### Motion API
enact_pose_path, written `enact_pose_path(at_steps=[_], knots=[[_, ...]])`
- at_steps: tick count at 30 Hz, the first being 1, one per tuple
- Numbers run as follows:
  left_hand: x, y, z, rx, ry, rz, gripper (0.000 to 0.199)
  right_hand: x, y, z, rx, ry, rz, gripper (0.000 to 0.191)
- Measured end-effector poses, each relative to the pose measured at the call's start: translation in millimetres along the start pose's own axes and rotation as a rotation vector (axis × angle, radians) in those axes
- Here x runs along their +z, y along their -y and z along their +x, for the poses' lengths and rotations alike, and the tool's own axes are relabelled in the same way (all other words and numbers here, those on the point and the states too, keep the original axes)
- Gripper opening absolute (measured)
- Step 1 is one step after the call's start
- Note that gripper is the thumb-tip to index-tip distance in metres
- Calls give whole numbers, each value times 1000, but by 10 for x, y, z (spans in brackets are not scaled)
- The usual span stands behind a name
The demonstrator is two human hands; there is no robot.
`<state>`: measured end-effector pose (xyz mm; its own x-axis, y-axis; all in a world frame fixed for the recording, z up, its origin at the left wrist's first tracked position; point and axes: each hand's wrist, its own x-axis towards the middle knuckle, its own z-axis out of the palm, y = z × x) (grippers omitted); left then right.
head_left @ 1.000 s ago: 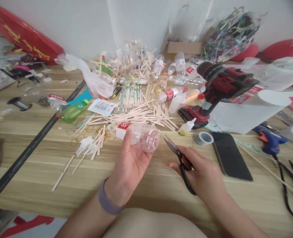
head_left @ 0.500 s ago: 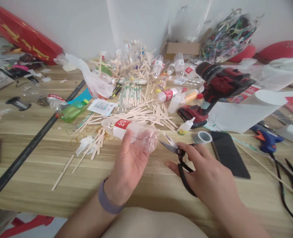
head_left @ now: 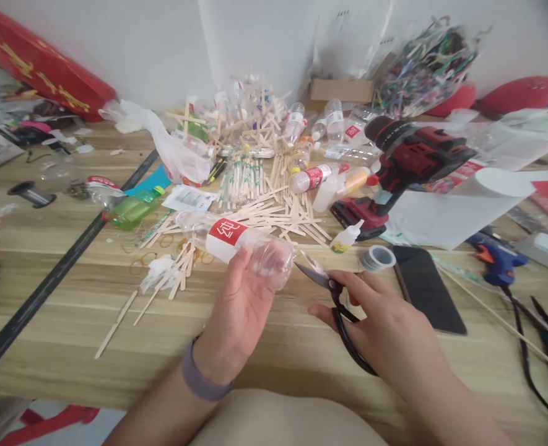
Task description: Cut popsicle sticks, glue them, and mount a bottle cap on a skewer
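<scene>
A clear plastic bottle (head_left: 259, 251) with a red and white label lies tilted in my left hand (head_left: 241, 310), its base toward the right. The thumb rests against the near side, and the other fingers are behind the bottle. My right hand (head_left: 385, 322) holds black-handled scissors (head_left: 340, 303). The blades are parted, their tips beside the bottle's base; whether they touch it I cannot tell. Behind the bottle, loose wooden sticks (head_left: 274, 214) are spread over the wooden table (head_left: 274, 334).
A red and black drill (head_left: 410, 155) stands at the right, behind a small glue bottle (head_left: 347, 236), a tape roll (head_left: 378, 257) and a black phone (head_left: 429, 288). A blue glue gun (head_left: 499, 260) lies farther right. A green bottle (head_left: 137, 209) is at the left.
The bottle has turned slightly in my left hand, its neck end shifting left and its label showing more. The scissors' handles have opened a little wider.
</scene>
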<state>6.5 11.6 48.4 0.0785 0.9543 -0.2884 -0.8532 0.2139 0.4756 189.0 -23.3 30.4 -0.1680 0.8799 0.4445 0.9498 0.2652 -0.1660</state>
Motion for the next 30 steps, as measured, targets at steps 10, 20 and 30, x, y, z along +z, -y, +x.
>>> enact_pose_path(at_steps=[10, 20, 30], knots=[[-6, 38, 19, 16, -121, 40, 26, 21, 6, 29, -27, -31, -141, 58], [-12, 84, 8, 127, -71, 263, 32, 11, -68, 123, -21, 34, -81, 44], [-104, 34, 45, 202, 169, 325, 40, -112, -101, 278, 439, 907, 1193, 65]])
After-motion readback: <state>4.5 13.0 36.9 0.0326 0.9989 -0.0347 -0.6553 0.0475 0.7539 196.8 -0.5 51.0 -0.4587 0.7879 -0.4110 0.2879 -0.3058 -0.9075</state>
